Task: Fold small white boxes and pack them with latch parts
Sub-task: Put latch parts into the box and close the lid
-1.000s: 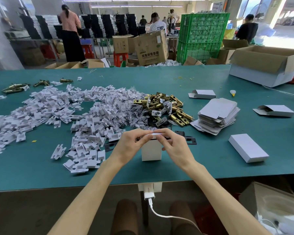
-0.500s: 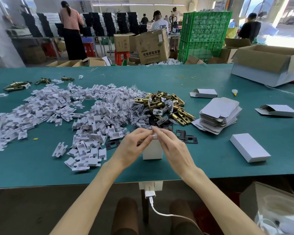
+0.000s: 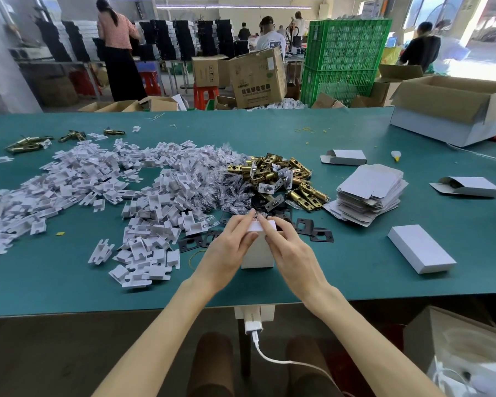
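A small white box (image 3: 257, 253) stands upright on the green table (image 3: 341, 276) near the front edge. My left hand (image 3: 230, 245) holds its left side, fingers curled over the top flap. My right hand (image 3: 291, 249) holds the right side and its fingertips press the top flap. A heap of brass latch parts (image 3: 281, 179) lies behind the box, with black plates (image 3: 315, 230) beside it. A stack of flat white box blanks (image 3: 370, 193) sits to the right. A closed white box (image 3: 421, 249) lies at the right front.
White plastic inserts (image 3: 103, 190) and clear screw bags (image 3: 226, 179) spread over the left and middle. Two half-folded boxes (image 3: 345, 157) (image 3: 467, 187) lie at the back right, near an open carton (image 3: 453, 107). People stand at benches beyond the table.
Both hands have stayed on the top of the upright box; the fingers have shifted slightly over the top flap. The box stays in place.
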